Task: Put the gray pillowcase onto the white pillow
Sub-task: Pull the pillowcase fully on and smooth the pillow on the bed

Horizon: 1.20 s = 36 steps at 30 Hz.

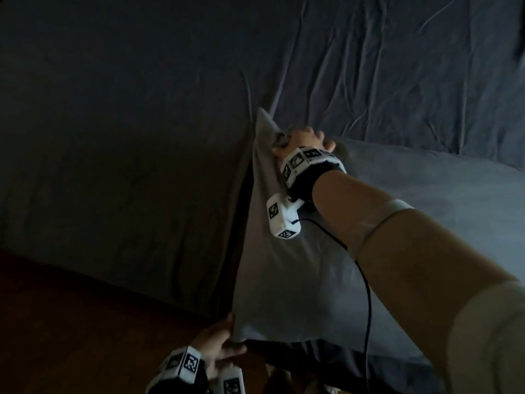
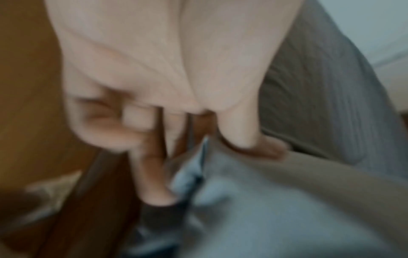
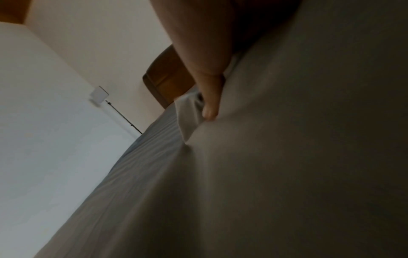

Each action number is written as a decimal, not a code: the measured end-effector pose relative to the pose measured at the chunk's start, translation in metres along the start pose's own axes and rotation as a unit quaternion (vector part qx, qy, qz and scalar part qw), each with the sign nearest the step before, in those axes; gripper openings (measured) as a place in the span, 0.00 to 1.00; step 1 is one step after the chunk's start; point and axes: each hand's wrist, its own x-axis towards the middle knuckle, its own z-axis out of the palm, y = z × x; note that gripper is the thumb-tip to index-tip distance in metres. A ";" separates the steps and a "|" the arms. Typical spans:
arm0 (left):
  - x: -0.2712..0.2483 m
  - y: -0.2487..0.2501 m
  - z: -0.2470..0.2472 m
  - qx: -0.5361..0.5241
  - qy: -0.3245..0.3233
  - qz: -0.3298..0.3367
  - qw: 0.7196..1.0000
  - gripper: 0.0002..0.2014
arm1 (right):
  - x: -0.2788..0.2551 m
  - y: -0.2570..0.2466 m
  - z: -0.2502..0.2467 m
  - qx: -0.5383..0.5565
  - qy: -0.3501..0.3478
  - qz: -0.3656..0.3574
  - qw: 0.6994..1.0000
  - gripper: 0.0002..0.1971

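Dim light falls over a bed covered with a wrinkled dark gray sheet, and a strip of brown wooden floor shows at the near left. On the near right part of the bed lies the gray pillowcase, stretched long from near to far and swollen as if filled; the white pillow itself cannot be made out in the head view, so whether it sits fully inside cannot be told.

At the far corner of the pillowcase the right hand grips a bunch of the cloth, its fingers curled over the top of the raised, pointed corner. In the right wrist view one finger presses down into the gray cloth beside a small pale fold that stands up from it; a wooden headboard and a pale wall with a thin dark cable show beyond. A white marker cuff and a black strap sit on the right wrist, with a black cable trailing back over the pillowcase.

At the near left corner the left hand holds the pillowcase edge, thumb along the side and fingers reaching under the dark open hem. The left wrist view is blurred, yet it shows the fingers bent and close together, pinching a fold of gray cloth against the thumb.
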 end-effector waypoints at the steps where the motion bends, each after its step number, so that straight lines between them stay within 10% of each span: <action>1: -0.001 -0.003 0.005 -0.014 0.003 0.013 1.000 0.06 | 0.000 0.003 -0.001 0.023 -0.009 0.014 1.000 0.23; 9: 0.007 0.054 -0.006 0.020 0.118 0.164 0.979 0.14 | 0.011 0.041 -0.046 0.199 0.117 0.055 0.971 0.10; 16: -0.045 0.098 0.013 0.226 0.178 0.260 0.922 0.25 | -0.046 0.053 -0.051 0.148 0.116 -0.077 0.979 0.24; 21: -0.062 0.129 0.086 0.212 0.065 0.462 0.859 0.27 | -0.131 0.124 -0.026 0.049 0.094 -0.099 0.989 0.30; 24: -0.043 0.123 0.113 0.303 0.118 0.456 0.828 0.27 | -0.167 0.203 -0.001 0.018 0.089 -0.014 0.996 0.30; 31: -0.023 0.087 0.098 0.308 0.204 0.299 0.880 0.30 | -0.242 0.403 0.004 0.170 0.125 0.369 0.905 0.31; 36: -0.047 0.092 0.097 0.380 0.323 0.254 0.829 0.36 | -0.251 0.381 -0.001 0.123 0.154 0.235 0.952 0.31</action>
